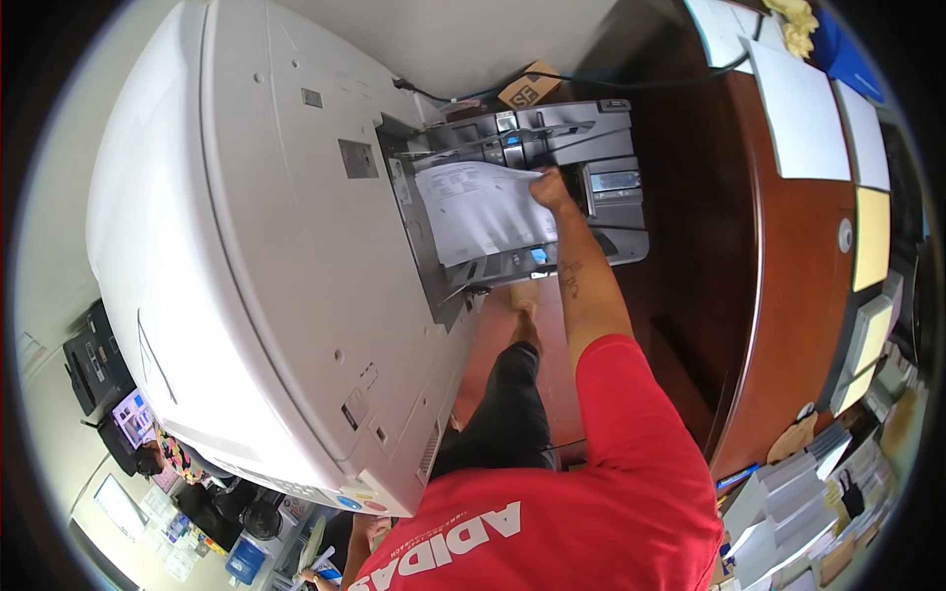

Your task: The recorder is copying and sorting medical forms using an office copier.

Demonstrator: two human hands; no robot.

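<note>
My right hand [550, 189] is closed on the right edge of a stack of printed paper sheets [484, 210]. The sheets lie over the dark, folded-out side tray [621, 140] of a large white copier [295, 244], and their left ends reach the recess in its side. Raised guides stand on both sides of the sheets, with blue parts beside them. An arm shows at the lower left beside the red shirt, partly behind the copier's corner; my left hand is not seen.
A brown wooden desk [798, 244] bearing papers stands at the right. A black cable [635, 84] runs past a cardboard piece [529, 85] behind the tray. Other people are at the lower left, near a monitor [133, 419] and a blue water jug [245, 560].
</note>
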